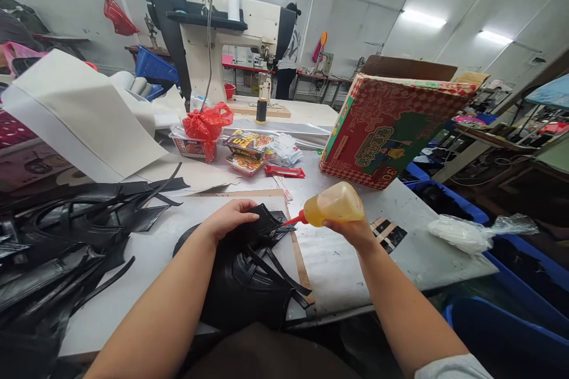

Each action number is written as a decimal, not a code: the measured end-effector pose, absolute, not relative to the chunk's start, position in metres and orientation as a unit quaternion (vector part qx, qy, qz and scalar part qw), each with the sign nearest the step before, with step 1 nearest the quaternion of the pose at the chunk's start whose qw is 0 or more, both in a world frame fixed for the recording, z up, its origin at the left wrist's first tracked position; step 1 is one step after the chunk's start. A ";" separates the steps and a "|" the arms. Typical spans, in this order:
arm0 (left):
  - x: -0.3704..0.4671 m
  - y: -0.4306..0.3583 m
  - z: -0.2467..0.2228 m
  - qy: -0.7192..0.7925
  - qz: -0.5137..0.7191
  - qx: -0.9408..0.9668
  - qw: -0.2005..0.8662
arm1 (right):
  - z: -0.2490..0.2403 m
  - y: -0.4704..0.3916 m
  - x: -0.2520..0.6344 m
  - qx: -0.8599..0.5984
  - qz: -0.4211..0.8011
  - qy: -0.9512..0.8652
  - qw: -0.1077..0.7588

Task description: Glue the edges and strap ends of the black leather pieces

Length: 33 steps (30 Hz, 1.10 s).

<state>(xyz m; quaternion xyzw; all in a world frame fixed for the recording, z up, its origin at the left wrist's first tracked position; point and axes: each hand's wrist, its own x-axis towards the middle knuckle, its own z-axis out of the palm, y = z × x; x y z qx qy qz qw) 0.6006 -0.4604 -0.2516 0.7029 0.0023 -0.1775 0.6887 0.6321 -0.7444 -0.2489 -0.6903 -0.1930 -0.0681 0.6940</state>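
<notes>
Left hand (230,218): fingers clamped on the black flap (259,222). Right hand (355,233): fingers clamped around the bottle (336,204) at the flap's 3 o'clock, red nozzle (302,217) toward 9 o'clock.

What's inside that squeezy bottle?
Yellow liquid shows through the bottle. Its red nozzle covers whatever is inside that part, so I can't tell.
</notes>
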 end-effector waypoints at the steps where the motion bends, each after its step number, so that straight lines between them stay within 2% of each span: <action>1: 0.600 -0.461 -0.252 0.000 -0.174 0.706 0.686 | -0.249 -0.746 0.631 -0.690 -0.070 -0.190 0.695; 5: 0.601 -0.464 -0.250 -0.005 -0.172 0.728 0.664 | -0.257 -0.753 0.625 -0.648 -0.095 -0.147 0.741; 7: 0.600 -0.466 -0.243 0.017 -0.138 0.782 0.608 | -0.265 -0.755 0.621 -0.600 -0.122 -0.118 0.782; 10: 0.592 -0.465 -0.220 0.052 0.002 0.901 0.431 | -0.279 -0.758 0.611 -0.492 -0.142 -0.070 0.856; 12: 0.579 -0.460 -0.203 0.051 0.062 0.950 0.301 | -0.287 -0.762 0.601 -0.409 -0.112 -0.036 0.905; 15: 0.549 -0.446 -0.187 0.061 0.026 0.982 0.176 | -0.299 -0.770 0.585 -0.328 -0.026 -0.005 0.944; 19: 0.511 -0.426 -0.201 0.105 -0.083 0.985 0.111 | -0.315 -0.779 0.568 -0.292 0.025 0.037 0.955; 22: 0.495 -0.418 -0.221 0.113 -0.097 0.980 0.136 | -0.328 -0.782 0.561 -0.303 0.028 0.040 0.952; 28: 0.493 -0.415 -0.226 0.164 -0.051 0.945 0.277 | -0.337 -0.781 0.557 -0.307 0.033 0.056 0.949; 33: 0.472 -0.417 -0.221 0.122 -0.016 0.869 0.480 | -0.319 -0.774 0.543 -0.311 0.025 0.134 0.941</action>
